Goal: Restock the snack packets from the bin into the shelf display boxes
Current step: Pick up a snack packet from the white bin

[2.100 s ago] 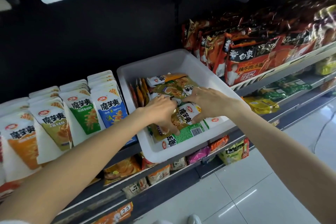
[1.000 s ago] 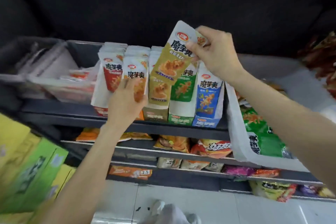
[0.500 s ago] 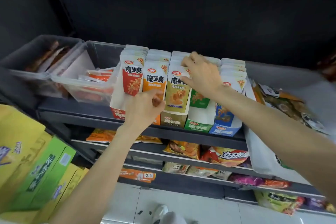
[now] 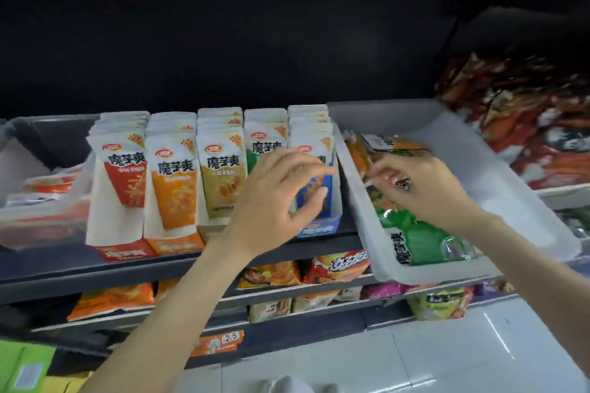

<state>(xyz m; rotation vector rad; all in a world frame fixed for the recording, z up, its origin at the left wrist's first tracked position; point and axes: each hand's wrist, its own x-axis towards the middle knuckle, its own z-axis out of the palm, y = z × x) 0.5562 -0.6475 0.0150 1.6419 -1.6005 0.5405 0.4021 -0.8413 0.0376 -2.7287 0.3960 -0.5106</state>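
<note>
**shelfwatcher:** ok so what changed in the last second or so? A moment ago the right hand (image 4: 424,188) had a khaki packet up at the top of the display boxes (image 4: 210,169) and was pushing it down into the middle row. Now that hand's off the boxes completely and back over the white bin (image 4: 510,175) at centre right of the frame

**binrunner:** yep, and the khaki row (image 4: 222,166) in the middle of the frame looks tidy and full to me, so I'd call that packet placed. One down

**shelfwatcher:** is the right hand holding anything now?

**binrunner:** fingers are curled down among the loose packets (image 4: 415,233) in the bin, and there's something thin and pale at the fingertips, but it's blurry, can't tell if it's actually pinched or just touched

**shelfwatcher:** and the left hand (image 4: 274,201)?

**binrunner:** it was braced on the orange box front before, now it's hovering in front of the green and blue boxes, just left of the bin, fingers loosely spread, holding nothing as far as I can see

**shelfwatcher:** so next cycle basically

**binrunner:** my guess, yeah. Plenty still in the bin, green ones near the lower rim, orange ones stood up at the far end, so the job's nowhere near finished
</note>
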